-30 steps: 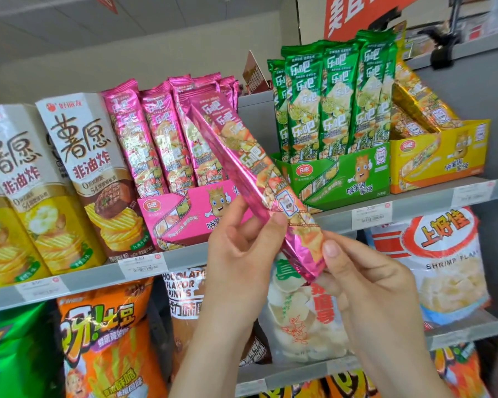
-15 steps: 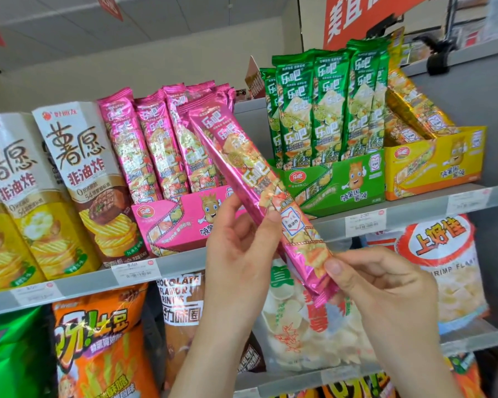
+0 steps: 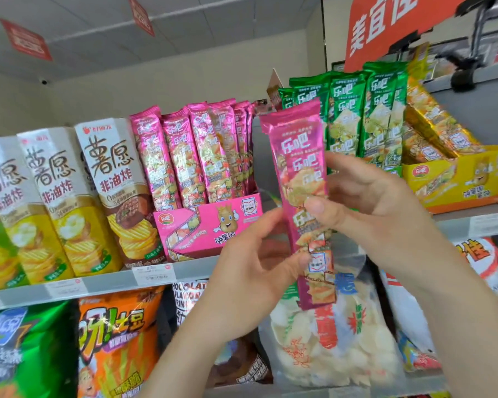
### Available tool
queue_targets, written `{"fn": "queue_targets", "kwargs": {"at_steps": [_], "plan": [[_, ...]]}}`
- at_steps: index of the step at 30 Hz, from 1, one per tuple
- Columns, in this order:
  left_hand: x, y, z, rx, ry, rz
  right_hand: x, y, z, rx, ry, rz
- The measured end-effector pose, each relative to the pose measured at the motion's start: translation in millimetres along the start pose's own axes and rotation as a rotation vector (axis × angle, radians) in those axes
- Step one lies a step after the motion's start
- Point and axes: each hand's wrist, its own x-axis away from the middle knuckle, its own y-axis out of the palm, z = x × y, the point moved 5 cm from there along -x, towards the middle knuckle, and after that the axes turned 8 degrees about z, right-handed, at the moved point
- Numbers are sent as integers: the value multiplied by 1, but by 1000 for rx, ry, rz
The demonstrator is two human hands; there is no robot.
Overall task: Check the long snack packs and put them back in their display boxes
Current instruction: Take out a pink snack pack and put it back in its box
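Note:
A long pink snack pack [image 3: 295, 156] stands nearly upright in front of the shelf, held in both hands. My left hand [image 3: 250, 271] grips its lower part from the left, thumb on the front. My right hand [image 3: 371, 205] pinches its middle from the right, thumb across the front. Behind and to the left, the pink display box [image 3: 210, 225] holds several matching pink packs [image 3: 181, 156]. A green display box, mostly hidden behind the hands, holds green packs [image 3: 365, 116]. Further right, the yellow display box [image 3: 457, 179] holds leaning gold packs [image 3: 431, 122].
Tall chip cartons [image 3: 55, 202] stand left of the pink box on the grey shelf [image 3: 104, 282]. Below hang an orange chip bag [image 3: 118, 346], a green bag [image 3: 23, 351] and a clear cracker bag [image 3: 337, 349]. An orange sign [image 3: 385, 21] hangs at the upper right.
The pink pack has swung from a slant to nearly upright and shifted right. My right hand has moved from its bottom end up to its middle. The view has come closer to the shelf.

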Motion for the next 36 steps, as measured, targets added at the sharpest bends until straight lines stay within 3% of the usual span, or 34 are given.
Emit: {"fn": "queue_targets", "kwargs": {"at_steps": [4,6,9,11,14,16,19,22,31,36], "plan": [[-6,-1,8,55,-1,-34,-10,-8,-3,-26,-58,70],[-12,-8,17,-62,66,-20,-15,-20,-8,-38,-96,131],[-33,-27,41,-658,404,168,-20,-39,-19,44,-181,204],[-50,-18,47,-1106,601,91,-23,-43,-26,89,-230,227],[-70,-5,25,-1516,552,-155,-25,-40,-31,99,-280,229],[-74,-4,12,-1656,537,-214,-27,-40,-32,108,-290,233],[-77,-4,12,-1648,607,-177,-32,-39,-38,134,-281,228],[-82,-12,17,-1503,568,-117,-34,-37,-43,119,-277,248],[-110,-78,70,-1298,608,320,-60,-2,-69,220,-427,262],[-128,-99,69,-1257,501,350,-76,27,-72,362,-504,281]]}}
